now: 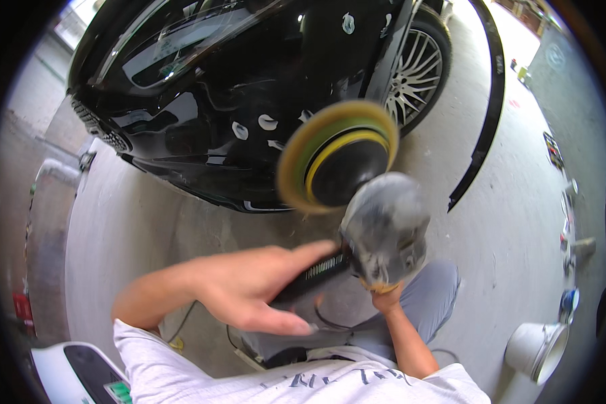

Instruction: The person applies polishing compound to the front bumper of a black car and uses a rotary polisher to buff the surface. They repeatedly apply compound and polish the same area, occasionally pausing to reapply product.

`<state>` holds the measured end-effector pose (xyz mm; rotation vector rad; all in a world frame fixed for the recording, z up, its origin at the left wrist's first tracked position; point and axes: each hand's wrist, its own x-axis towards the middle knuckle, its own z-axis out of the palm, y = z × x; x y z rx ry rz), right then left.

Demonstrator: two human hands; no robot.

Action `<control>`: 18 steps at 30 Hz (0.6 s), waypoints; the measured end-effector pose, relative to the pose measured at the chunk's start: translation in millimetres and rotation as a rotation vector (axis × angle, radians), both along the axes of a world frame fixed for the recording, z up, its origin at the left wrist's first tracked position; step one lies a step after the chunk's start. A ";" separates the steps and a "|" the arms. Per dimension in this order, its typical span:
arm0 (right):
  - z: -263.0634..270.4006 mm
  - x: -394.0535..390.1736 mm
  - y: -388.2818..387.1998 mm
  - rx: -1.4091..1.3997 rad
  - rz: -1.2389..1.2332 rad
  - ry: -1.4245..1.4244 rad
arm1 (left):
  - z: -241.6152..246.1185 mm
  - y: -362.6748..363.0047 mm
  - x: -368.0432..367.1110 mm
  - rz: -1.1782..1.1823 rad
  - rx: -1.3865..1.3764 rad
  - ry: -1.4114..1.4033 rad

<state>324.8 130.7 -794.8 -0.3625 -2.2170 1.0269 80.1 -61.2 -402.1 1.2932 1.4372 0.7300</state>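
A rotary polisher (386,227) with a round foam pad (341,156) is held up in front of a glossy black car body panel (262,76). My right hand (386,298), at the end of the arm on the picture's right, grips the rear of its dusty grey body, largely hidden behind it. My left hand (252,288) lies beside the polisher's black side handle (310,280), fingers and thumb spread; whether it touches the handle I cannot tell. White dabs of compound (268,122) mark the panel near the pad. The pad looks blurred.
The car's wheel (414,76) is at the upper right, beside a curved black trim strip (491,101) on the concrete floor. A white bucket (535,351) stands at the lower right. A power cord (184,320) runs near my legs. A white and black object (76,371) is at lower left.
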 end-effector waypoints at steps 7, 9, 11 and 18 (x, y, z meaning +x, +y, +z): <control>100.3 -52.1 -55.4 -0.437 -0.132 0.095 | 23.5 -65.1 -35.5 0.193 0.621 0.629; 123.6 -71.3 -58.3 -0.440 -0.112 -0.074 | 3.5 -83.1 -53.3 0.371 0.658 0.656; 143.5 -83.3 -66.3 -0.477 -0.067 -0.082 | -20.0 -110.1 -64.8 0.472 0.711 0.700; 208.7 -90.4 -82.5 -0.237 -0.025 -0.202 | -87.1 -206.0 -71.6 0.921 0.845 0.564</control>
